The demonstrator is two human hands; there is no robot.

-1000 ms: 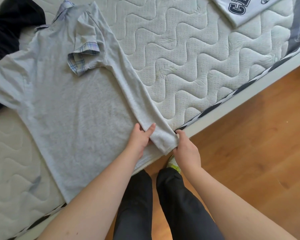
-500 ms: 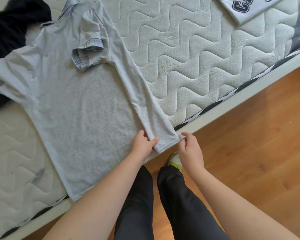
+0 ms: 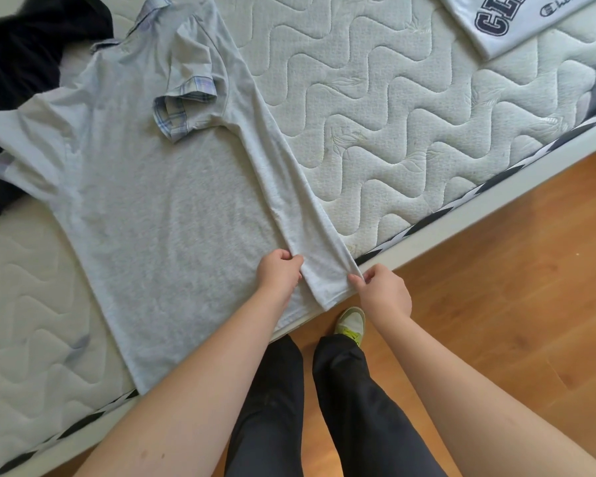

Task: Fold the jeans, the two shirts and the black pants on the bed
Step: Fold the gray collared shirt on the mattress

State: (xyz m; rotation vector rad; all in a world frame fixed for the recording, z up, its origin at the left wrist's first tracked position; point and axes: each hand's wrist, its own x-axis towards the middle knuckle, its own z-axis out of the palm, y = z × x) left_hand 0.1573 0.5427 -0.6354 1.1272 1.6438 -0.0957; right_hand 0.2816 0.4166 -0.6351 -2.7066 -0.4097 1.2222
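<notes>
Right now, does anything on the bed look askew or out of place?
Mostly tidy. The grey shirt has its right side folded in, both hands, left and right, at the hem. Its hem hangs past the mattress edge, and the black pants lie crumpled, partly under it.

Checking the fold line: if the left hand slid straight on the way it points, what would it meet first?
Probably the folded-over strip of the grey shirt, which the left hand already pinches.
</notes>
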